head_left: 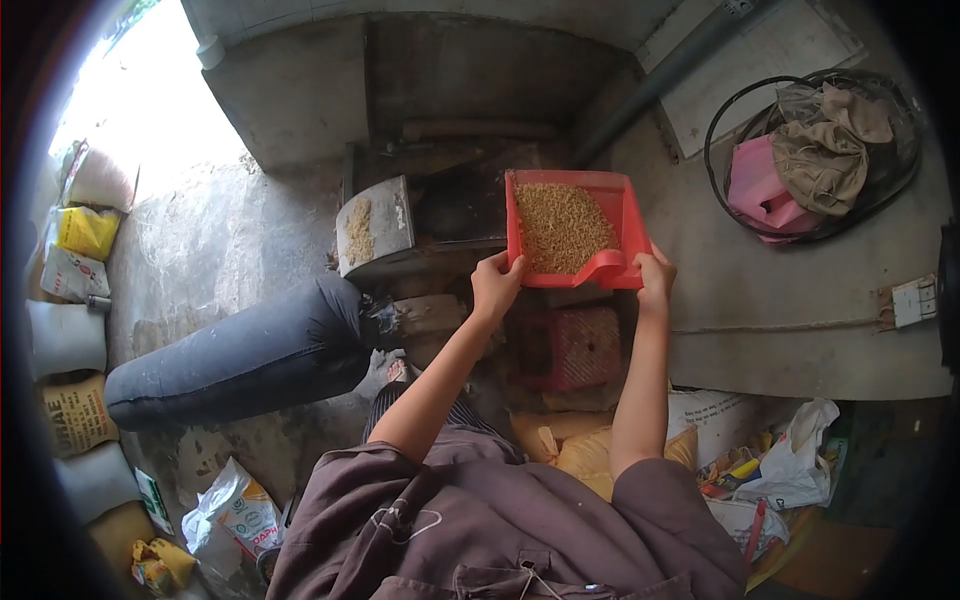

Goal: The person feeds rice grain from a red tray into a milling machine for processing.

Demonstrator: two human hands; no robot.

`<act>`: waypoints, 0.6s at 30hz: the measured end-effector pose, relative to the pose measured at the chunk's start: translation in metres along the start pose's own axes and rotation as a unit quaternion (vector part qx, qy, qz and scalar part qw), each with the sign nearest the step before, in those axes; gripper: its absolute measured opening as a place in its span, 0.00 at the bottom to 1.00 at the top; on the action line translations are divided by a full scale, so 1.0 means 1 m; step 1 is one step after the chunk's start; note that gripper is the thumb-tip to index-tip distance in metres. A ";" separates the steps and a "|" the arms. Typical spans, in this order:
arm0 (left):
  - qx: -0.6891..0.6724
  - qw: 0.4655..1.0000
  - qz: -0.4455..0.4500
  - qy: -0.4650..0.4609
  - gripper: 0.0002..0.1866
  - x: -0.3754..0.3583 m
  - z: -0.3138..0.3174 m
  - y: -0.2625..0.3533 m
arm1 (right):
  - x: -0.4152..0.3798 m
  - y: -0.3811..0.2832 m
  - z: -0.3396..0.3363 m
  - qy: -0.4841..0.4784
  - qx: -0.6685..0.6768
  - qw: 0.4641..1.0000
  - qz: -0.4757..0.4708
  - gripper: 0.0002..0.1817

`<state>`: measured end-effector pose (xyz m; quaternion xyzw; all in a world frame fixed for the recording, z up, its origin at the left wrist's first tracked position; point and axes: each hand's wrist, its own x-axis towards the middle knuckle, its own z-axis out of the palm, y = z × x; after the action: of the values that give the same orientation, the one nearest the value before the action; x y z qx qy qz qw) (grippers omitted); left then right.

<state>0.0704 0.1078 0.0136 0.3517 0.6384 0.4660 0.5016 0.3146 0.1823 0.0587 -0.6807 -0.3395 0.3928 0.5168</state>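
Note:
A red plastic dustpan [628, 210] is held out in front of me, level, with a heap of pale brown grain [565, 228] in it. My left hand [495, 287] is closed on its near left corner, thumb over the rim. At the near right corner, my right hand [654, 274] grips the edge beside the short curved handle [603, 265]. Left of the dustpan, a little spread of grain [360, 232] lies on a pale metal surface [398, 212].
A long dark blue cloth tube [240, 350] stretches to the left. Below the dustpan stands a red plastic stool [585, 345]. Filled sacks [575, 455] lie near my body. A black-rimmed basket [715, 130] with cloth sits at right. More sacks [80, 410] line the left side.

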 end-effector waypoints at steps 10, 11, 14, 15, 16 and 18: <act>-0.020 1.000 -0.008 0.005 0.16 0.004 0.003 -0.003 | -0.002 -0.009 0.003 0.000 -0.013 1.000 -0.006 0.31; -0.019 1.000 -0.008 0.007 0.16 0.005 0.003 -0.003 | -0.003 -0.012 0.004 -0.019 -0.006 1.000 0.001 0.31; -0.011 1.000 0.016 0.020 0.16 0.005 0.004 -0.003 | 0.001 -0.003 0.004 -0.002 -0.017 1.000 -0.004 0.31; -0.020 1.000 0.000 0.001 0.18 0.009 0.005 -0.008 | 0.001 -0.005 0.003 -0.001 -0.017 1.000 -0.005 0.31; -0.029 0.999 -0.017 -0.017 0.20 0.014 0.007 -0.016 | 0.000 -0.007 0.003 -0.004 -0.026 1.000 -0.006 0.31; -0.073 0.997 0.002 0.027 0.24 0.023 0.019 -0.036 | -0.001 -0.010 0.006 -0.010 -0.033 0.999 -0.007 0.31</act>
<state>0.0838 0.1224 -0.0293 0.3025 0.6156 0.5214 0.5076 0.3081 0.1871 0.0678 -0.6911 -0.3624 0.3845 0.4932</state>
